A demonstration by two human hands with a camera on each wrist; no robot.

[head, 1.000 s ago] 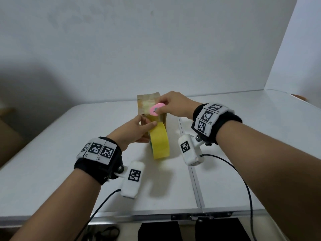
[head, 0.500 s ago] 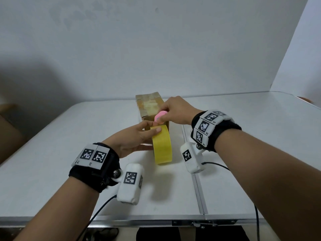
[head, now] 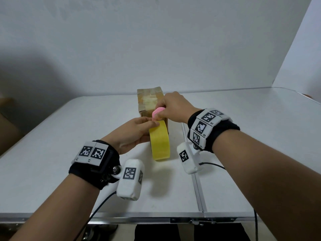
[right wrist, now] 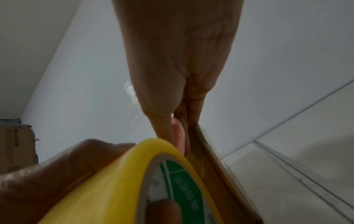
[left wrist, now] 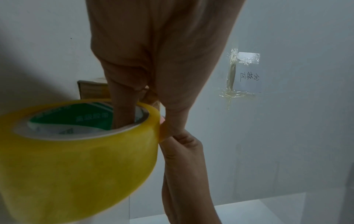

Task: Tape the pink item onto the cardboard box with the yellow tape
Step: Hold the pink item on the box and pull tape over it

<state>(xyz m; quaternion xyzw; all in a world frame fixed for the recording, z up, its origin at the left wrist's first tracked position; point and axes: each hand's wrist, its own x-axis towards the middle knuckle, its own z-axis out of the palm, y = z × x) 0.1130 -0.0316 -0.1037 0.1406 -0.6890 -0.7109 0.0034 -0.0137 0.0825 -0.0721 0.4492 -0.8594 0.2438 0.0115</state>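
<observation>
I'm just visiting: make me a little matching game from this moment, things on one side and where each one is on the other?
Things:
1. yellow tape roll
2. pink item
3. cardboard box
4. paper note

Places:
A. stuck to the wall
B. standing on the table
C. held by the left hand
D. pinched by the right hand against the box

Pairs: 1-C, 2-D, 3-B, 4-A

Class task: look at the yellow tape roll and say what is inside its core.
Inside the yellow tape roll, fingers of the left hand and a green printed liner show. The fingertips are hidden.
</observation>
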